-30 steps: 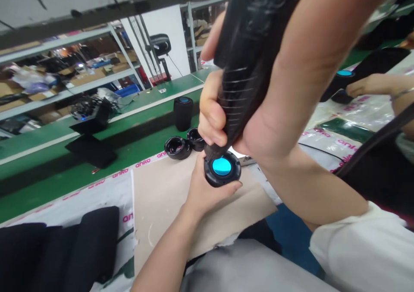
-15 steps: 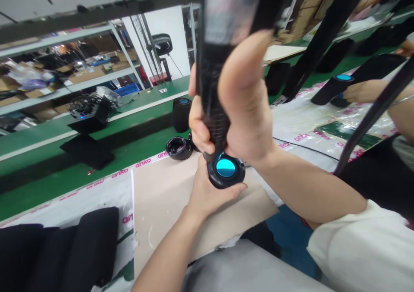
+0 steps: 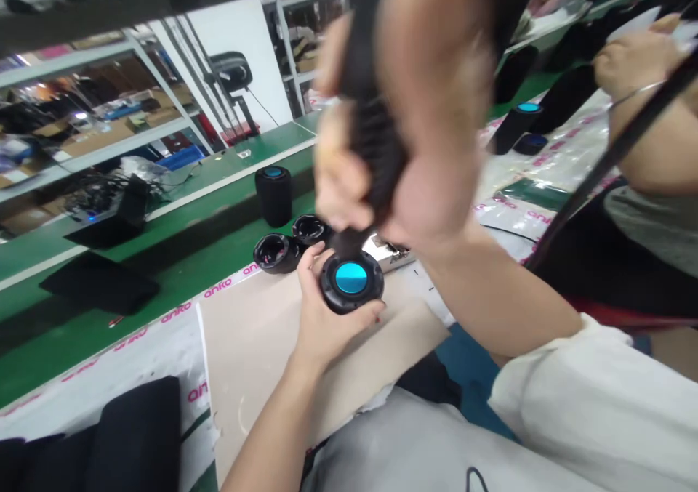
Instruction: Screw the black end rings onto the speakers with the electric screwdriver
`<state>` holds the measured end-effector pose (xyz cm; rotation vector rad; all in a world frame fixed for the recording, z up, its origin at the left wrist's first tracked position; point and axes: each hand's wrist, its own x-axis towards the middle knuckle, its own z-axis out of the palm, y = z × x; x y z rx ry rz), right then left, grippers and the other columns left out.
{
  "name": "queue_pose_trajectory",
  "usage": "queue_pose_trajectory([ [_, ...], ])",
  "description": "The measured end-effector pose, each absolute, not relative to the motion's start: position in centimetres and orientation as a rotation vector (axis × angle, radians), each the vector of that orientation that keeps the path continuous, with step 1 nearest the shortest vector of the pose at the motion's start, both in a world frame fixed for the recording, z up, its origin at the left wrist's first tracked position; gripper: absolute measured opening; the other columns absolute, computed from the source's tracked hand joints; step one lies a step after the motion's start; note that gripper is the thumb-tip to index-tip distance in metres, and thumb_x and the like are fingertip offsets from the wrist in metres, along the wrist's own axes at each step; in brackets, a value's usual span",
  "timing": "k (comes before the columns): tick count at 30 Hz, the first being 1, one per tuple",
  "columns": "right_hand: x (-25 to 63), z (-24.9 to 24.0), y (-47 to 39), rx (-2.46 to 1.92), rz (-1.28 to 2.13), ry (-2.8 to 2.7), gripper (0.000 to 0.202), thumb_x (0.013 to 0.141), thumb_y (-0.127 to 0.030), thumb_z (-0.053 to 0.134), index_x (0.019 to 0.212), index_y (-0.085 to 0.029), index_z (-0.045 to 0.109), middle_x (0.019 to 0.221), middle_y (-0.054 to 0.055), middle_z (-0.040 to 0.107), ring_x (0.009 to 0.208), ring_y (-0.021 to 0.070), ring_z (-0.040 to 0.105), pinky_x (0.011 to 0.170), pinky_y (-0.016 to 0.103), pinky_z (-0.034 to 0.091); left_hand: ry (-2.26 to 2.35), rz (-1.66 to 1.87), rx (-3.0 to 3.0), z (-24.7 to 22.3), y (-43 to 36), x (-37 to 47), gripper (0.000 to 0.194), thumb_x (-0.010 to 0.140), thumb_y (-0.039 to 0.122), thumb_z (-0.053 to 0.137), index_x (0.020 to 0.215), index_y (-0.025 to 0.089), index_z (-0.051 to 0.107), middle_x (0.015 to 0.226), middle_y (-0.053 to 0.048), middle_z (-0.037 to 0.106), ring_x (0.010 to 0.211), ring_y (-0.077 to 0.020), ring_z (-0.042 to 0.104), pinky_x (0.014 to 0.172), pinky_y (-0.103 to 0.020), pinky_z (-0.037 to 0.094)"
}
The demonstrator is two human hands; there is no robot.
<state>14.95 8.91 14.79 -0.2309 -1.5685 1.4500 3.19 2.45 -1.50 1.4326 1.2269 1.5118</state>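
My left hand (image 3: pixel 321 325) is wrapped round a black cylindrical speaker (image 3: pixel 352 303), whose round end with a shiny blue disc faces up. In my right hand (image 3: pixel 436 165), blurred by motion, is a black upright electric screwdriver (image 3: pixel 376 128). Its lower end meets or hangs just over the far rim of the speaker; the tip itself is hidden. Beneath my left hand lies a sheet of tan cardboard (image 3: pixel 256 347). Two black ring-shaped parts (image 3: pixel 276 253) stand just beyond it, and a black speaker with a blue top (image 3: pixel 273 198) stands behind them.
Black fabric-covered pieces (image 3: pixel 134 434) lie at the lower left. A dark flat box (image 3: pixel 101 285) sits on the green bench. On the right, a co-worker's hand (image 3: pixel 638 63) is near another blue-topped speaker (image 3: pixel 518 125). A black bar (image 3: pixel 616 154) slants across the right side.
The view has shifted, so the bench items appear farther left. The right hand and screwdriver blur with motion over the speaker's far rim. The co-worker's hand has moved off the blue-topped speaker.
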Motion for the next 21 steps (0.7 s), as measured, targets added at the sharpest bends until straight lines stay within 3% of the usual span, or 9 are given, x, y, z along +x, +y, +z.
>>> queue_pose_trajectory([
  [2, 16.1, 14.2, 9.6, -0.279, 1.417, -1.545, 0.056, 0.091, -0.071, 0.08, 0.105, -0.02, 0.064, 0.061, -0.004, 0.058, 0.047, 0.0115, 0.053, 0.042, 0.023, 0.042, 1.227, 1.511, 1.475, -1.2, 2.5, 3.1, 0.1, 0.068, 0.051, 0.101, 0.148, 0.027, 0.045, 0.142, -0.013, 0.066, 0.13, -0.0338, 0.07, 0.114, -0.049, 0.054],
  [6, 18.2, 12.1, 11.6, -0.418, 1.331, -1.483, 0.062, 0.084, -0.077, 0.084, 0.1, -0.021, 0.064, 0.059, -0.004, 0.059, 0.047, 0.0129, 0.054, 0.039, 0.025, 0.041, 1.211, 1.499, 1.528, -0.9, 2.6, 3.1, 0.083, 0.071, 0.049, 0.1, 0.139, 0.026, 0.058, 0.135, -0.01, 0.07, 0.117, -0.0302, 0.075, 0.103, -0.042, 0.059],
  [14, 21.6, 6.6, 14.2, -0.492, 1.105, -1.235, 0.056, 0.083, -0.065, 0.091, 0.086, -0.023, 0.054, 0.053, -0.007, 0.055, 0.036, 0.0126, 0.046, 0.033, 0.028, 0.033, 1.164, 1.572, 1.582, -1.3, 2.4, 3.1, 0.078, 0.073, 0.046, 0.101, 0.136, 0.027, 0.06, 0.137, -0.01, 0.073, 0.12, -0.0287, 0.076, 0.103, -0.039, 0.06],
  [21, 22.6, 7.2, 13.4, -0.481, 1.106, -1.178, 0.057, 0.082, -0.067, 0.09, 0.083, -0.023, 0.054, 0.051, -0.007, 0.054, 0.033, 0.0124, 0.044, 0.031, 0.028, 0.036, 1.106, 1.579, 1.554, -1.7, 2.6, 2.9, 0.084, 0.07, 0.052, 0.103, 0.138, 0.028, 0.06, 0.136, -0.009, 0.074, 0.12, -0.0285, 0.077, 0.102, -0.038, 0.059],
])
